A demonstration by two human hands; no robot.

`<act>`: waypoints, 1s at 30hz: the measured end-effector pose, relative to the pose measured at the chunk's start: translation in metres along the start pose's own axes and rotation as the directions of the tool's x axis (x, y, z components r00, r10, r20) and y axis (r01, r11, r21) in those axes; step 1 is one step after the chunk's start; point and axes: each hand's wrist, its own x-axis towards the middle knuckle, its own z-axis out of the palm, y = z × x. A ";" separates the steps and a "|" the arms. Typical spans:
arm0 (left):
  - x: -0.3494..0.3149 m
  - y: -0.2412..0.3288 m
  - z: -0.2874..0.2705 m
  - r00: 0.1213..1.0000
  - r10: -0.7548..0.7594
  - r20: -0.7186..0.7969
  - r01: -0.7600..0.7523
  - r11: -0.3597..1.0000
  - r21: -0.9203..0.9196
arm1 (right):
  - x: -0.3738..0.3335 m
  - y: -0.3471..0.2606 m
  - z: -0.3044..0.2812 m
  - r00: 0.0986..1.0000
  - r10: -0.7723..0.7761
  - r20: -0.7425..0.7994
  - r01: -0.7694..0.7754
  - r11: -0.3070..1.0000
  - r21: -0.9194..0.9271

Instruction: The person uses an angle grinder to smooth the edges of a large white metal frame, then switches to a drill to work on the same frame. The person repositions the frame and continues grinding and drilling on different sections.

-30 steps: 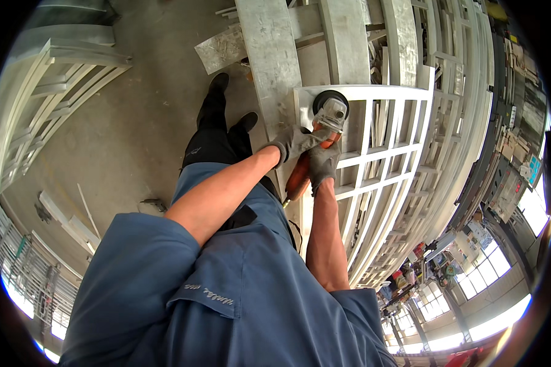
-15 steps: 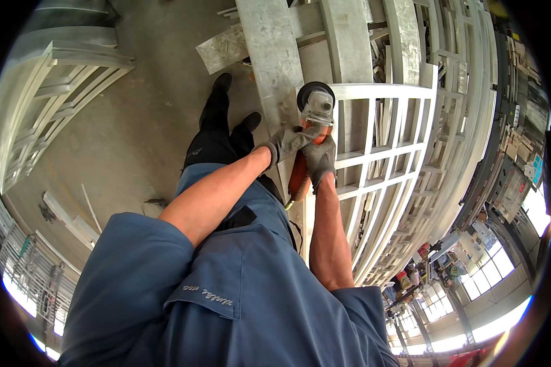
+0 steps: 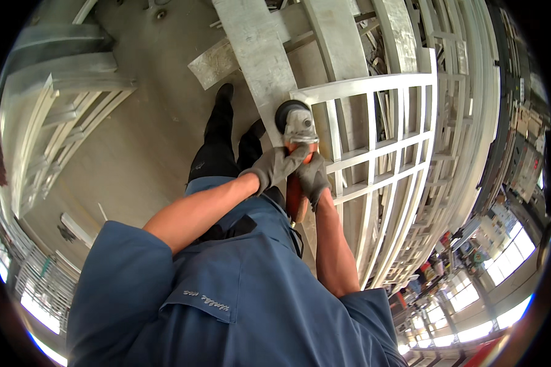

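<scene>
Both of my gloved hands are closed around an orange angle grinder with a grey metal head and a dark round disc. My left hand grips it just behind the head, from the left. Lower on the orange body, my right hand wraps it from the right side. The disc lies over the left side bar of a white metal frame made of crossing bars, below its far left corner. Whether the disc touches the bar, I cannot tell. The frame lies on wide grey metal beams.
Left of me, another metal frame stands on the concrete floor. More stacked frames line the right side. A loose flat plate sticks out beyond my feet. A white length of metal lies on the floor at lower left.
With both hands still on it, the grinder has moved left and nearer to me, from the frame's far left corner down along its left bar. The view has shifted slightly.
</scene>
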 end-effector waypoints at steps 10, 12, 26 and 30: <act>0.010 -0.004 -0.027 0.993 -0.100 0.065 0.088 0.982 0.169 | 0.004 -0.021 0.019 0.998 0.049 0.042 -0.054 0.988 0.143; 0.009 -0.027 -0.018 0.999 0.044 -0.012 -0.042 0.989 0.142 | -0.001 -0.020 0.019 0.998 -0.044 0.045 0.038 0.991 0.130; 0.022 -0.002 -0.016 0.975 0.207 -0.083 -0.191 0.967 0.169 | 0.009 -0.018 0.010 0.998 0.056 0.007 -0.056 0.976 0.210; 0.018 -0.018 -0.008 0.967 0.237 -0.094 -0.220 0.963 0.158 | 0.000 -0.012 0.012 0.999 0.045 0.006 -0.045 0.983 0.177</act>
